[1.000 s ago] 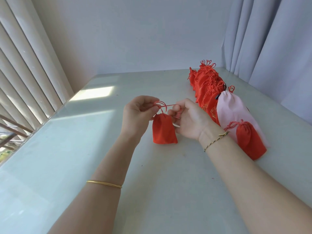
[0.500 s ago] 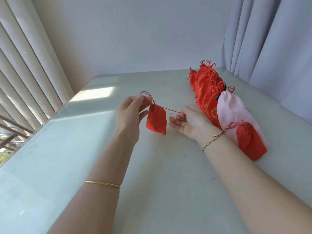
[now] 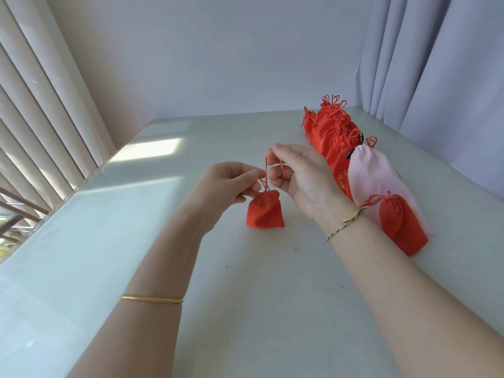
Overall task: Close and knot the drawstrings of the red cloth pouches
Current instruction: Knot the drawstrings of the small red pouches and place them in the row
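A small red cloth pouch (image 3: 264, 211) stands on the white table (image 3: 245, 296) in the middle, its mouth gathered. My left hand (image 3: 229, 184) pinches the red drawstring (image 3: 266, 170) just above the pouch's neck. My right hand (image 3: 297, 175) is raised a little higher and pinches the upper end of the same drawstring, whose loose tip hangs by the fingers. The cord runs nearly straight up between the two hands.
A row of several red pouches (image 3: 332, 132) lies along the right side. A pale pink pouch (image 3: 379, 175) and another red pouch (image 3: 401, 225) lie nearer, beside my right wrist. Blinds stand left, curtains right.
The pouch hung in the air from my left hand with the cord stretched sideways; it now rests on the table. My right hand has risen and draws the cord upward.
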